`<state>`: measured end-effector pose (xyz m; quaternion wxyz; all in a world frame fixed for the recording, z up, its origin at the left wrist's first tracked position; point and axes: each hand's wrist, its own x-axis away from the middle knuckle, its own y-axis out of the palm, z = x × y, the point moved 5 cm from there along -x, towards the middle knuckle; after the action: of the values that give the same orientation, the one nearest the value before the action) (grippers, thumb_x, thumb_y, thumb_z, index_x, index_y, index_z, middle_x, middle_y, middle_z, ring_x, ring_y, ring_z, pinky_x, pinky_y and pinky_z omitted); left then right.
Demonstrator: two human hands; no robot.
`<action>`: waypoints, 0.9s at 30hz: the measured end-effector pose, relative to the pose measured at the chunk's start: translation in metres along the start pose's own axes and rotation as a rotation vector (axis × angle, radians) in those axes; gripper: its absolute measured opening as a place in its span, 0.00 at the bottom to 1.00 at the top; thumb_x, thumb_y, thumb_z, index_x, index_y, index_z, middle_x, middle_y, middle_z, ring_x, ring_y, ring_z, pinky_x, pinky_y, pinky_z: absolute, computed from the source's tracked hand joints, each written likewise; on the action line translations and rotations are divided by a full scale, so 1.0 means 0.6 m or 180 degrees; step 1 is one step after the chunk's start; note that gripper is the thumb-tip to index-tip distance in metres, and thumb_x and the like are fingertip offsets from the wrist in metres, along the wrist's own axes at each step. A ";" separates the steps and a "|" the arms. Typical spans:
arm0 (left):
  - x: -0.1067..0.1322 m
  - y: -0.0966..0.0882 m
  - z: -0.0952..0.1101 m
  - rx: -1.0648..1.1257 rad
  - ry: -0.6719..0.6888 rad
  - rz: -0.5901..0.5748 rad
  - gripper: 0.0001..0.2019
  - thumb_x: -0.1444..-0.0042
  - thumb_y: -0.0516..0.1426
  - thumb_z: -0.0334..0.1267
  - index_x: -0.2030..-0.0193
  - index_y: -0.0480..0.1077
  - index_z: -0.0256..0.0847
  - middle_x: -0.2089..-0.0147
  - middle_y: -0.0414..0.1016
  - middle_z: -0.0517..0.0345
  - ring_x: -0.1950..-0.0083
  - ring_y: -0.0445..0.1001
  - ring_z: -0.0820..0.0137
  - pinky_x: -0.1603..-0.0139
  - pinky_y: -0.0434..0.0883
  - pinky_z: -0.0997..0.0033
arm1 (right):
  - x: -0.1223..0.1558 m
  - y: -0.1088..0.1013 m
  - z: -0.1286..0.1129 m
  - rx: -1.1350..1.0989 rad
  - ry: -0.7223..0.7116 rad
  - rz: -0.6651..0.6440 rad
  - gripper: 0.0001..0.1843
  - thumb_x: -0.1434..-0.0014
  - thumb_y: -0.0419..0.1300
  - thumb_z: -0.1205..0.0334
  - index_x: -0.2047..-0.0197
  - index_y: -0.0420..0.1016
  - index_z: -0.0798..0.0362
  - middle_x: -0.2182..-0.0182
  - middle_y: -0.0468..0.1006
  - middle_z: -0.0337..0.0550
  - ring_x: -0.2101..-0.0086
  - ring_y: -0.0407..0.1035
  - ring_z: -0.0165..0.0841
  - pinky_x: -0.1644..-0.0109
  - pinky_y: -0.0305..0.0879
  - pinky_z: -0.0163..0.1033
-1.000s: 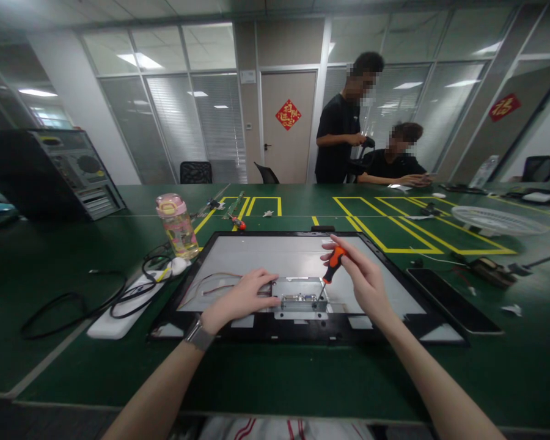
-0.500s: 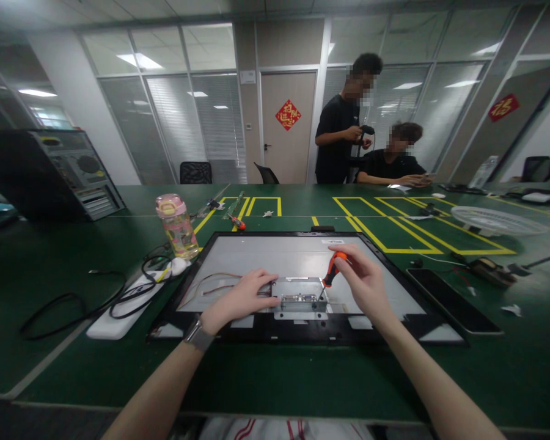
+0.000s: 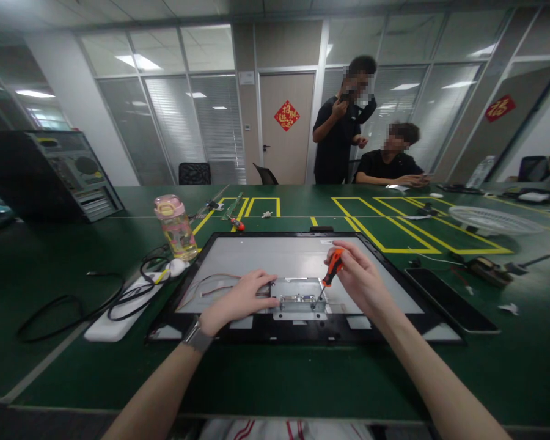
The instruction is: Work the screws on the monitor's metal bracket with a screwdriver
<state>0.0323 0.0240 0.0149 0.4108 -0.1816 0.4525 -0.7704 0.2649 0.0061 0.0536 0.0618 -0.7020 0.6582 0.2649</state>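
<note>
A monitor panel [image 3: 297, 253] lies face down on the green table, black frame around a grey metal back. Near its front edge sits a small metal bracket [image 3: 299, 297] with ports. My right hand [image 3: 360, 281] is closed around an orange-and-black screwdriver [image 3: 330, 272], whose tip rests on the bracket's right side. My left hand [image 3: 241, 299] lies on the panel with its fingers pressed against the bracket's left edge. Thin coloured wires [image 3: 208, 284] run along the panel left of that hand.
A pink-lidded bottle [image 3: 176, 227], black cables [image 3: 114, 293] and a white strip lie to the left. A computer case [image 3: 62, 174] stands far left. A dark flat panel [image 3: 451, 299], small tools and a white fan grille [image 3: 495, 220] lie on the right. Two people are at the table's far side.
My right hand has shifted its grip on the screwdriver handle, fingers curling over its top. The standing person at the back raised a hand to head height. My left hand stayed put.
</note>
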 end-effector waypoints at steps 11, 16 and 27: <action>0.001 0.000 -0.002 0.0022 -0.0025 -0.0021 0.27 0.44 0.56 0.51 0.40 0.62 0.45 0.48 0.64 0.52 0.47 0.65 0.61 0.44 0.61 0.66 | 0.001 -0.004 0.002 0.0326 -0.0229 -0.0004 0.09 0.47 0.63 0.52 0.65 0.75 0.45 0.67 0.72 0.40 0.64 0.70 0.35 0.57 0.68 0.44; 0.000 -0.001 0.001 0.0043 -0.0004 -0.0017 0.26 0.44 0.56 0.51 0.40 0.63 0.45 0.49 0.65 0.52 0.48 0.66 0.61 0.44 0.62 0.65 | 0.004 0.011 -0.009 0.0097 -0.0068 -0.0129 0.12 0.42 0.58 0.53 0.55 0.72 0.45 0.66 0.75 0.42 0.63 0.71 0.35 0.56 0.68 0.45; 0.000 0.002 -0.005 0.0020 0.0034 0.0011 0.26 0.44 0.56 0.51 0.40 0.62 0.45 0.48 0.65 0.52 0.47 0.66 0.61 0.44 0.61 0.65 | 0.001 -0.009 0.004 0.0469 -0.0210 0.0096 0.10 0.47 0.64 0.52 0.63 0.75 0.46 0.70 0.73 0.38 0.67 0.70 0.33 0.63 0.68 0.39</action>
<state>0.0307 0.0252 0.0122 0.4103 -0.1755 0.4525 -0.7721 0.2692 0.0072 0.0502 0.1309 -0.6764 0.6841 0.2397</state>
